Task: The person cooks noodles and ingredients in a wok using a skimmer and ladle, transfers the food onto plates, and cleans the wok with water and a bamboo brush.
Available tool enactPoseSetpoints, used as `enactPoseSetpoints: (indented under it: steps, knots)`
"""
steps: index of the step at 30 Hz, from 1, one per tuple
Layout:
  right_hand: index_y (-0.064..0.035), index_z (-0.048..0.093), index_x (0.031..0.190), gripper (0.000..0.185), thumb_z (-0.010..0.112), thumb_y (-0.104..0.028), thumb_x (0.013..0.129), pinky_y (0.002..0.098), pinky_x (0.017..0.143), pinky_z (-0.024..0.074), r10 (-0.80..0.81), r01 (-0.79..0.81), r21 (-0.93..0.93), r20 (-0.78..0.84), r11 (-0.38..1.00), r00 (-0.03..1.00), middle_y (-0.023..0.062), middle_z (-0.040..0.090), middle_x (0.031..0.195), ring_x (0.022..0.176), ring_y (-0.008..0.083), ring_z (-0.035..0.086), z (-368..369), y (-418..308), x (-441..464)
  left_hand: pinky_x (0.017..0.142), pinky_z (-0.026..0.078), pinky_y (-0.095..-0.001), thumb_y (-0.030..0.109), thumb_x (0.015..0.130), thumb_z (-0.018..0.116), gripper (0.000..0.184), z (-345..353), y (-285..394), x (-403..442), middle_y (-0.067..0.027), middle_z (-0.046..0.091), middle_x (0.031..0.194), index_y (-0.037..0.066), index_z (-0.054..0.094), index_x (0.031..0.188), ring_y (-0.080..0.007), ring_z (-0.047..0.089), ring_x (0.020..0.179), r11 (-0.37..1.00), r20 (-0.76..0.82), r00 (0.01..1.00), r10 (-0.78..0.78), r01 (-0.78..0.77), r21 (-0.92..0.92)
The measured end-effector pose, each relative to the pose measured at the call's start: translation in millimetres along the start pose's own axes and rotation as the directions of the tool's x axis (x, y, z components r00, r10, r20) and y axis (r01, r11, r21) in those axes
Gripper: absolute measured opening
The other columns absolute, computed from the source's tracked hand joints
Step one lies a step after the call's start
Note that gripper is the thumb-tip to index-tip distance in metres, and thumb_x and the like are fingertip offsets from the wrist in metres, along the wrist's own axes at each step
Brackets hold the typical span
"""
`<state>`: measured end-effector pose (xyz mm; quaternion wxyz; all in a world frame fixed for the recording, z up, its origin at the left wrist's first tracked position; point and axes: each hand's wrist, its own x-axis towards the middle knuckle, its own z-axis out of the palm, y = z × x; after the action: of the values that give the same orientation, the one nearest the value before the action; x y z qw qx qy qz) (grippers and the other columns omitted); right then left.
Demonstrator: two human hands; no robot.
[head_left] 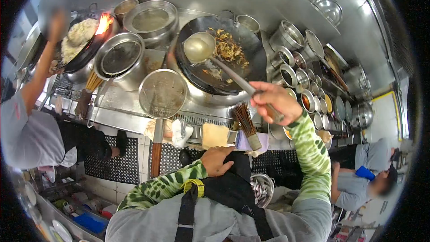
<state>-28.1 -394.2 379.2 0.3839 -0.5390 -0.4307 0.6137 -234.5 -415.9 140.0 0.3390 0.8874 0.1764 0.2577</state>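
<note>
My right hand [278,102] grips a long-handled ladle [232,75] by the end of its handle. The bowl of the ladle, with pale cloudy liquid in it, is over the left side of a large dark wok [254,65]. Browned shreds of food [230,50] lie in the middle and right of that wok, some beside the ladle. My left hand [217,160] rests low in front of my body, fingers stretched out, holding nothing. Between it and the stove edge is a folded yellow cloth [215,135].
A wire strainer [162,93] lies left of the wok, beside metal pots [151,21]. A bamboo brush [247,127] sits at the front edge. Bowls of ingredients [308,101] line the right. At left, a co-worker's arm [41,74] is by another wok with flames [104,23].
</note>
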Motion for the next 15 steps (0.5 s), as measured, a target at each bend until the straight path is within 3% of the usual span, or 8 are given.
enactPoseSetpoints:
  steps: [2,4,5,9,13,15]
  knots:
    - [0.0018,0.035,0.144,0.063,0.060,-0.006,0.087,0.0264,0.036,0.0409,0.016,-0.026,-0.192,-0.052,0.981,0.999,0.0048,0.059,0.069,0.045,0.0115,0.052,-6.8,10.6,-22.0,0.090,0.047,-0.0488,0.028,0.087,0.062,0.055,3.3,-0.4,0.2,-0.0273,0.063,0.110,-0.003,0.049,0.130,-0.0438,0.060,0.101,0.999,0.032,0.999,0.010,-0.009,-0.044]
    - [0.0028,0.036,0.144,0.063,0.058,0.001,0.086,0.0227,0.038,0.0414,0.059,-0.106,-0.338,-0.144,0.935,0.988,0.0058,0.059,0.081,0.051,0.0083,0.053,-12.3,8.4,-43.7,0.091,0.047,-0.0486,0.029,0.087,0.061,0.055,-0.4,-2.5,-0.1,-0.0272,0.063,0.111,-0.003,0.049,0.131,-0.0437,0.060,0.102,0.998,0.039,0.999,0.020,-0.017,-0.067]
    - [0.0006,0.039,0.143,0.062,0.060,-0.004,0.085,0.0251,0.037,0.0359,-0.032,-0.043,-0.422,-0.169,0.906,0.985,0.0026,0.056,0.063,0.044,0.0105,0.050,-28.5,18.5,-43.3,0.091,0.047,-0.0481,0.030,0.088,0.060,0.056,-1.6,-5.1,-0.5,-0.0270,0.063,0.113,-0.004,0.049,0.131,-0.0434,0.060,0.103,0.996,0.021,0.999,0.046,-0.044,-0.081]
    - [0.0017,0.037,0.145,0.064,0.058,-0.003,0.085,0.0255,0.048,0.0395,-0.319,0.078,-0.731,-0.197,0.678,0.927,-0.0008,0.053,0.069,0.052,0.0069,0.048,-32.4,7.4,-17.1,0.093,0.047,-0.0461,0.030,0.088,0.061,0.057,-19.4,-7.6,-4.2,-0.0268,0.062,0.115,-0.004,0.048,0.132,-0.0425,0.060,0.104,0.997,-0.004,1.000,-0.027,0.027,-0.074]
    - [-0.0009,0.032,0.149,0.067,0.057,-0.003,0.087,0.0236,0.046,0.0402,-0.562,0.364,-0.651,-0.118,0.667,0.819,0.0010,0.055,0.075,0.051,0.0084,0.049,3.7,-38.1,66.8,0.086,0.049,-0.0472,0.030,0.089,0.062,0.053,-34.4,-10.3,-17.0,-0.0277,0.063,0.110,-0.002,0.051,0.130,-0.0423,0.061,0.098,0.995,-0.191,0.979,-0.074,0.058,-0.085]
    - [-0.0046,0.033,0.149,0.068,0.059,-0.003,0.086,0.0256,0.039,0.0382,-0.517,0.361,-0.570,-0.135,0.739,0.845,0.0043,0.058,0.079,0.048,0.0100,0.050,21.4,-63.7,124.8,0.084,0.050,-0.0471,0.029,0.089,0.063,0.053,-46.3,-7.7,-24.2,-0.0285,0.062,0.109,-0.002,0.051,0.130,-0.0427,0.062,0.095,0.994,-0.282,0.954,-0.103,0.087,-0.070]
